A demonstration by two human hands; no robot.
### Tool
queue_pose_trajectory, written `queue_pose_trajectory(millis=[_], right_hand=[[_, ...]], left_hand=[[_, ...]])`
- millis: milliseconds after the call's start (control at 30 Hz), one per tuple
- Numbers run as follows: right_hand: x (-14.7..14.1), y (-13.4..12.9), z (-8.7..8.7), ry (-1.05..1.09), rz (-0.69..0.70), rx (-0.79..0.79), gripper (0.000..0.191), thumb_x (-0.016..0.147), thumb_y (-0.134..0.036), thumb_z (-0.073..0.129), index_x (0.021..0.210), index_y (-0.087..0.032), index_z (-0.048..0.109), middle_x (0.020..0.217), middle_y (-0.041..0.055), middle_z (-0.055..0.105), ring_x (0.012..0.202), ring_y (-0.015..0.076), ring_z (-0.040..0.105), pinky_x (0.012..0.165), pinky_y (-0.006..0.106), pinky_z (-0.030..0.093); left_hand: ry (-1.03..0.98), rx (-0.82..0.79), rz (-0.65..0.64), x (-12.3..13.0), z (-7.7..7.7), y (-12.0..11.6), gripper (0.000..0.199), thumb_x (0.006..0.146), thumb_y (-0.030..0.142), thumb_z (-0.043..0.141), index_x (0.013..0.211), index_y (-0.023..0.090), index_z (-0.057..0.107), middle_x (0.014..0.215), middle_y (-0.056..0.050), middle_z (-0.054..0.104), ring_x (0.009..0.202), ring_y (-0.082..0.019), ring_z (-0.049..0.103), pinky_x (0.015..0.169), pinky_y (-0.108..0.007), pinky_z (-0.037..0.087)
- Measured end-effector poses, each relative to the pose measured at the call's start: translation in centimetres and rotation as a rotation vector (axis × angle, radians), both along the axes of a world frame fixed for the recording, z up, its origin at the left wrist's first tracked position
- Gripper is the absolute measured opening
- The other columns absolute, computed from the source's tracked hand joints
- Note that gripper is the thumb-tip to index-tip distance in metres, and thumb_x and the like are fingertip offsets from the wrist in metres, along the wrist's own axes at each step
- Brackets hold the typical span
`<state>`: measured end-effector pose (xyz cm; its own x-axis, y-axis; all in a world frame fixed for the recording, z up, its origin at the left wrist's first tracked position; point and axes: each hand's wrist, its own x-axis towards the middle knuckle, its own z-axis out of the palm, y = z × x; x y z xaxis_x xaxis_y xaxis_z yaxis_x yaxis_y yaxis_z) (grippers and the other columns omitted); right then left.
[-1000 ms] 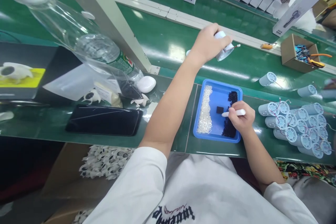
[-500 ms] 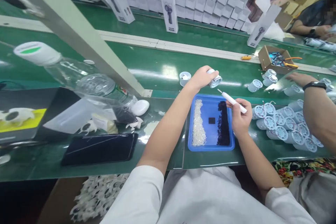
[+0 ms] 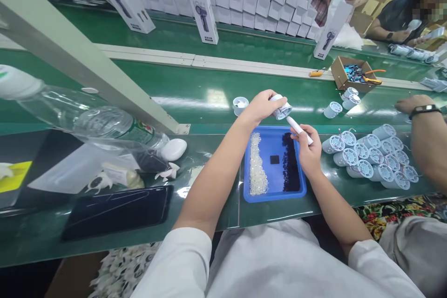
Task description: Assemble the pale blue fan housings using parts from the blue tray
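Observation:
My left hand [image 3: 261,106] grips a pale blue cylindrical housing [image 3: 284,111], tilted with its open end toward my right hand. In my right hand [image 3: 310,152] is a white pen-shaped tool [image 3: 299,130], its front end at the rim of the housing; whether its tip touches is hidden. Just below both hands lies a blue tray [image 3: 275,181]. It holds a strip of small whitish pieces [image 3: 257,170], a strip of tiny black pieces [image 3: 289,163] and a small black square [image 3: 274,159] between them.
Several pale blue housings [image 3: 373,156] with wires stand at the right, near a co-worker's arm [image 3: 424,139]. Behind are a small cup [image 3: 240,105] and a cardboard box [image 3: 352,74] with orange-handled pliers. A metal post [image 3: 104,70], bottle [image 3: 101,111] and dark phone-like slab [image 3: 118,209] are left.
My right hand has brought the pen-shaped tool up to the housing, closing the gap between them. The view has shifted slightly. The co-worker's arm at the right has moved away from the housings.

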<state>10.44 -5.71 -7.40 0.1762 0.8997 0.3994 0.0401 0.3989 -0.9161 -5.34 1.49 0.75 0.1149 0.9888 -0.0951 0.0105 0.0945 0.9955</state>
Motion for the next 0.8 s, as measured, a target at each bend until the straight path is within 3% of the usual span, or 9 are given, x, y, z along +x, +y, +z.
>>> queue_pose_trajectory(millis=[367,433,533,667,800], right_hand=[[-0.3,-0.5,0.0,-0.051,-0.012,-0.017,0.044,0.089,-0.062,0.057,0.111,-0.023,0.057,0.101,0.0077,0.069,0.094,0.0223,0.071,0.085,0.038,0.059],[-0.2,-0.6,0.1,-0.094,-0.013,-0.05,0.045,0.09,-0.061,0.054,0.114,-0.023,0.057,0.087,0.0045,0.068,0.078,0.0188,0.068,0.077,0.035,0.058],[0.0,-0.6,0.6,-0.235,0.069,-0.174,0.046,0.091,-0.059,0.052,0.113,-0.02,0.061,0.064,-0.0027,0.054,0.056,0.0127,0.052,0.058,0.028,0.048],[0.1,-0.8,1.1,-0.338,0.216,-0.269,0.051,0.091,-0.062,0.049,0.104,-0.016,0.067,0.058,-0.0048,0.041,0.051,0.01,0.039,0.051,0.025,0.035],[-0.2,-1.5,0.8,-0.272,0.219,-0.255,0.057,0.092,-0.066,0.044,0.108,-0.015,0.066,0.058,-0.0047,0.036,0.05,0.0103,0.034,0.049,0.026,0.03]], left_hand=[[0.075,0.023,0.033,0.9,0.4,-0.5,0.025,0.083,0.013,0.067,0.067,0.018,0.05,0.066,0.002,0.054,0.058,-0.011,0.05,0.054,-0.024,0.039],[0.09,0.04,0.1,1.5,0.7,-0.8,0.029,0.081,0.008,0.066,0.064,0.019,0.046,0.063,0.004,0.051,0.057,-0.011,0.046,0.052,-0.024,0.035],[-0.002,0.131,0.236,2.6,0.6,-1.2,0.037,0.081,0.006,0.063,0.059,0.019,0.038,0.061,0.004,0.043,0.055,-0.01,0.04,0.049,-0.023,0.03],[-0.187,0.296,0.418,4.3,-0.2,-1.5,0.05,0.087,0.011,0.063,0.052,0.017,0.028,0.058,0.004,0.031,0.055,-0.009,0.031,0.052,-0.022,0.03],[-0.352,0.284,0.507,5.4,-0.9,-2.1,0.054,0.087,0.013,0.063,0.051,0.017,0.023,0.055,0.005,0.024,0.051,-0.008,0.026,0.05,-0.021,0.029]])
